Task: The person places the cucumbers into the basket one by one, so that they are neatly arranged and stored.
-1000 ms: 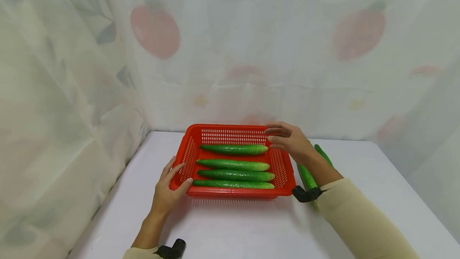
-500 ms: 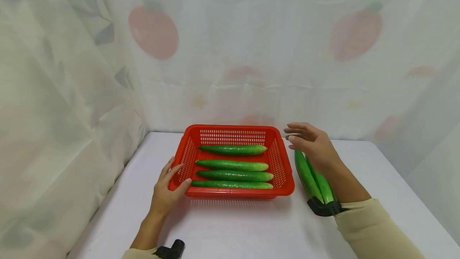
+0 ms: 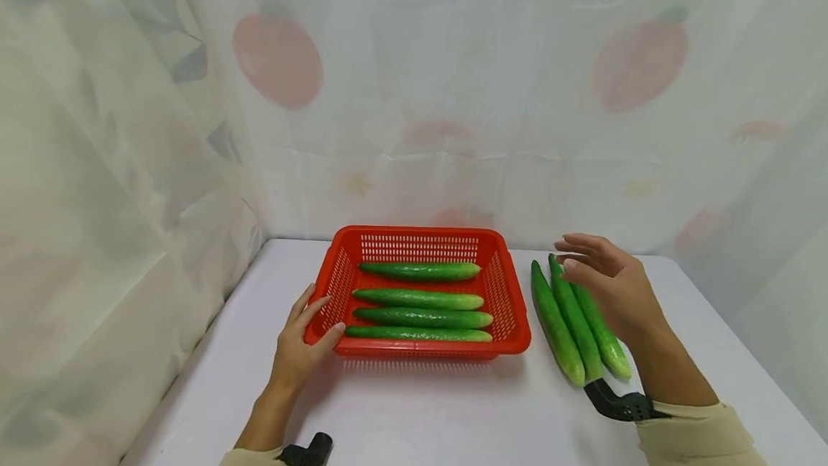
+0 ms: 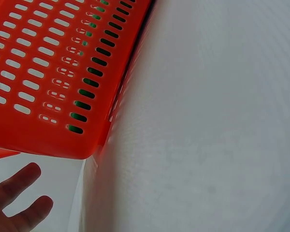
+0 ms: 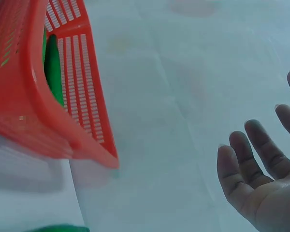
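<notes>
In the head view, a red slotted plastic basket stands mid-table. Several green cucumbers lie sideways in it, parallel, with a wider gap below the rearmost one. My left hand rests at the basket's left front corner, thumb by the rim and fingers fairly straight; the left wrist view shows two fingertips beside the red wall. Right of the basket, three cucumbers lie side by side on the table. Over the rightmost of these hangs my right hand, fingers loosely bent and holding nothing.
The white table meets a pale curtain with fruit prints at the back. More curtain hangs along the left side. Black wrist cameras are strapped to both wrists.
My right hand has moved right, from above the basket's right rim to over the loose cucumbers, and all three now show. The left hand and the basket have stayed put.
</notes>
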A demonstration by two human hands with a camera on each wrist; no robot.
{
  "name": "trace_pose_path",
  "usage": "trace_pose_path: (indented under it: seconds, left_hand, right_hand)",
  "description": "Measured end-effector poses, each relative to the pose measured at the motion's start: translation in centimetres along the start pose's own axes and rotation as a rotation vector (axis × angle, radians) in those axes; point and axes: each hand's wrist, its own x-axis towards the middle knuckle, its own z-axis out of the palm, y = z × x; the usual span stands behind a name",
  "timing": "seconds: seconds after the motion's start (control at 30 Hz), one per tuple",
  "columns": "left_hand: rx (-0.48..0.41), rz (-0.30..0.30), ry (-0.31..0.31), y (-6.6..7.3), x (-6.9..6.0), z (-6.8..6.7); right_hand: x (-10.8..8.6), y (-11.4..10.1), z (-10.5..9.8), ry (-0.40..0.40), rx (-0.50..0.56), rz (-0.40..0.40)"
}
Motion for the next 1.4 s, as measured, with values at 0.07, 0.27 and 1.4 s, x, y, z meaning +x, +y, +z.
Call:
trace_pose_path:
  seconds: [0.07, 0.27, 1.4]
  left_hand:
    - [-0.001, 0.000, 0.000, 0.0, 0.0, 0.0]
    - [0.003, 0.002, -0.002, -0.1, 0.0, 0.0]
    - [-0.003, -0.017, -0.008, 0.2, 0.1, 0.0]
  right_hand:
    - [-0.6, -0.1, -0.5, 0.020, -0.013, -0.017]
    - [-2.3, 0.0, -1.9, 0.063, 0.008, -0.055]
    - [-8.4, 8.6, -6.6, 0.439, -0.263, 0.297]
